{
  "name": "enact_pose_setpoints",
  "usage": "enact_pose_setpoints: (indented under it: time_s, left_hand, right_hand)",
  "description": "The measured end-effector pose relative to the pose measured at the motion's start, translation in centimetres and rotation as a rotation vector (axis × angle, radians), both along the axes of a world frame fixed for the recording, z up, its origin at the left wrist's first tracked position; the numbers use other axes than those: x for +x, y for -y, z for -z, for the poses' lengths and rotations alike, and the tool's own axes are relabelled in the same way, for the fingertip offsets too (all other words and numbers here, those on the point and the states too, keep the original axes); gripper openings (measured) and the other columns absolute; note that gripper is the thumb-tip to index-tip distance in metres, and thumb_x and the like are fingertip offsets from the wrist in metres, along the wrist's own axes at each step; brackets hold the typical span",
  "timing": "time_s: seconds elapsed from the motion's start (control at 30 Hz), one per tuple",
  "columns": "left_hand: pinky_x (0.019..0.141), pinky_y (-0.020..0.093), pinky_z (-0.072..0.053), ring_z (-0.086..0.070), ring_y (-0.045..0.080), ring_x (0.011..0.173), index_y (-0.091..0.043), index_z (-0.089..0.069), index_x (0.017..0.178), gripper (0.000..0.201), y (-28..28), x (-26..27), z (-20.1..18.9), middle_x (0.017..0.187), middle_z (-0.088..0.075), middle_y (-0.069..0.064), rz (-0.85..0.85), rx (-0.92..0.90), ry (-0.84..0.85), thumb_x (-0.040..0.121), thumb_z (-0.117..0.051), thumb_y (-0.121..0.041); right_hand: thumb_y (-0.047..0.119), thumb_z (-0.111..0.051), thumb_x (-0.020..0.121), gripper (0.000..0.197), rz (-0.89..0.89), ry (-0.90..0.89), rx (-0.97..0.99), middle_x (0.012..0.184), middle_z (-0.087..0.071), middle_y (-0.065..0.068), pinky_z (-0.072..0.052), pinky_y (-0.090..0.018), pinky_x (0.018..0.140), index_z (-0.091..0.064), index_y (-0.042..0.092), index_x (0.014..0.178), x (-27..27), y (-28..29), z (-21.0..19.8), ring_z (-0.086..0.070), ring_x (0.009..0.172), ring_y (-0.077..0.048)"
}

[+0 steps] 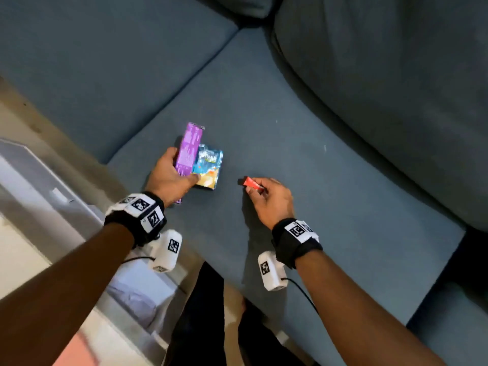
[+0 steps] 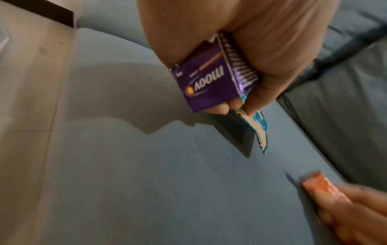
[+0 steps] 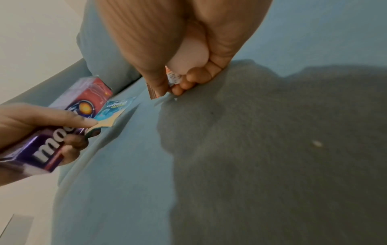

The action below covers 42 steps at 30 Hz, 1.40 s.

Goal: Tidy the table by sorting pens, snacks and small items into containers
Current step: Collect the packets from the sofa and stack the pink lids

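Note:
My left hand [image 1: 169, 178] grips a long purple box [image 1: 188, 149] marked "moov" [image 2: 207, 82] and pinches a blue and yellow snack packet [image 1: 208, 167] against it with the thumb, just above the sofa seat. In the right wrist view the purple box [image 3: 48, 149] and the blue packet [image 3: 113, 114] show at the left. My right hand [image 1: 266, 196] pinches a small red sachet [image 1: 252, 184] between thumb and fingers, low over the seat cushion. The red sachet [image 2: 320, 184] shows blurred in the left wrist view.
A blue-grey sofa seat [image 1: 330, 194] spreads under both hands, with a back cushion [image 1: 396, 88] to the right and another seat section [image 1: 92, 62] at the upper left. A pale table edge [image 1: 39, 180] and floor lie at the left. My dark trouser legs [image 1: 211, 326] stand below.

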<state>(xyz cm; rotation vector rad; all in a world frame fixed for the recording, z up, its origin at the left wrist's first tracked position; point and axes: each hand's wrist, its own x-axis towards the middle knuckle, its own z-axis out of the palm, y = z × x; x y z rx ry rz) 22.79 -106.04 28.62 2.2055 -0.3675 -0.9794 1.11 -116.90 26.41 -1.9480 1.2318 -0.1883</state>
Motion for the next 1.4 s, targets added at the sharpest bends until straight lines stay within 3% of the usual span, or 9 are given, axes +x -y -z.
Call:
enact_pose_setpoints:
  time_s: [0.13, 0.3, 0.5, 0.6, 0.73, 0.87, 0.97, 1.2, 1.4]
  left_hand:
    - [0.085, 0.047, -0.055, -0.069, 0.025, 0.087, -0.044, -0.050, 0.096, 0.052, -7.0, -8.5, -0.2, 0.097, -0.071, -0.001, 0.019, -0.004, -0.053, 0.051, -0.075, -0.037]
    - [0.075, 0.055, -0.057, -0.065, 0.023, 0.067, -0.039, -0.054, 0.091, 0.045, -14.0, -16.8, -0.8, 0.086, -0.072, 0.001, -0.136, -0.036, -0.185, 0.054, -0.077, -0.030]
    - [0.071, 0.047, -0.058, -0.062, 0.016, 0.063, -0.033, -0.053, 0.091, 0.042, -22.2, -19.7, -2.3, 0.085, -0.071, -0.001, -0.382, -0.134, -0.228, 0.060, -0.077, -0.018]
    - [0.070, 0.047, -0.058, -0.062, 0.016, 0.062, -0.034, -0.053, 0.091, 0.041, -27.5, -19.1, -2.8, 0.083, -0.071, -0.003, -0.449, -0.136, -0.208, 0.059, -0.076, -0.023]
    - [0.067, 0.043, -0.058, -0.064, 0.016, 0.068, -0.033, -0.052, 0.091, 0.039, -36.0, -17.2, -3.8, 0.087, -0.070, -0.004, -0.555, -0.177, -0.151, 0.061, -0.074, -0.021]
    - [0.063, 0.038, -0.056, -0.064, 0.016, 0.067, -0.030, -0.050, 0.096, 0.040, -46.5, -15.7, -5.4, 0.085, -0.069, -0.005, -0.660, -0.230, -0.121, 0.065, -0.073, -0.019]
    - [0.072, 0.037, -0.057, -0.068, 0.014, 0.079, -0.027, -0.050, 0.103, 0.042, -54.7, -14.6, -7.0, 0.088, -0.070, -0.007, -0.705, -0.254, -0.065, 0.068, -0.072, -0.018]
    - [0.074, 0.024, -0.055, -0.068, 0.005, 0.084, -0.018, -0.050, 0.110, 0.042, -71.6, -12.6, -7.7, 0.097, -0.068, -0.007, -0.888, -0.245, 0.085, 0.077, -0.073, -0.011]
    - [0.058, 0.024, -0.050, -0.064, 0.000, 0.068, -0.027, -0.047, 0.106, 0.043, -79.7, -12.3, -5.3, 0.086, -0.068, -0.012, -1.033, -0.099, 0.124, 0.075, -0.077, -0.020]
  right_hand:
    - [0.030, -0.071, 0.086, 0.018, -0.033, 0.023, 0.031, 0.076, -0.060, 0.007, -0.041, -0.022, 0.068, -0.076, 0.026, 0.103, -3.2, -2.3, -0.8, -0.054, 0.069, -0.011]
    - [0.035, -0.072, 0.084, 0.018, -0.053, -0.057, 0.087, 0.074, -0.069, 0.003, -0.051, -0.028, 0.072, -0.076, 0.029, 0.100, -6.9, -5.9, -0.6, -0.060, 0.068, -0.015]
    - [0.042, -0.071, 0.081, 0.016, -0.183, -0.157, 0.171, 0.066, -0.066, 0.012, -0.049, -0.026, 0.068, -0.076, 0.034, 0.095, -8.2, -12.8, -0.1, -0.054, 0.061, -0.005]
    - [0.045, -0.070, 0.083, 0.016, -0.307, -0.192, 0.193, 0.069, -0.066, 0.015, -0.045, -0.023, 0.067, -0.077, 0.037, 0.095, -7.5, -18.6, -0.6, -0.054, 0.060, 0.001]
    - [0.032, -0.071, 0.086, 0.015, -0.576, -0.211, 0.099, 0.078, -0.059, 0.001, -0.047, -0.032, 0.068, -0.077, 0.030, 0.099, -5.0, -27.9, -1.1, -0.059, 0.073, -0.018]
    - [0.039, -0.068, 0.088, 0.019, -0.729, -0.209, 0.023, 0.081, -0.054, -0.001, -0.047, -0.034, 0.065, -0.076, 0.027, 0.101, -0.3, -37.8, -1.4, -0.057, 0.073, -0.021]
    - [0.032, -0.069, 0.088, 0.021, -0.765, -0.155, -0.006, 0.085, -0.054, 0.001, -0.049, -0.035, 0.072, -0.075, 0.022, 0.105, 4.7, -44.3, -2.3, -0.059, 0.079, -0.023]
    - [0.023, -0.072, 0.086, 0.018, -0.841, -0.006, 0.097, 0.088, -0.067, 0.007, -0.039, -0.008, 0.068, -0.074, 0.023, 0.103, 16.2, -59.2, -5.3, -0.057, 0.074, -0.008]
    - [0.032, -0.075, 0.080, 0.022, -1.117, -0.031, 0.063, 0.074, -0.065, 0.010, -0.051, -0.027, 0.074, -0.073, 0.031, 0.102, 20.8, -69.3, -5.0, -0.063, 0.073, -0.012]
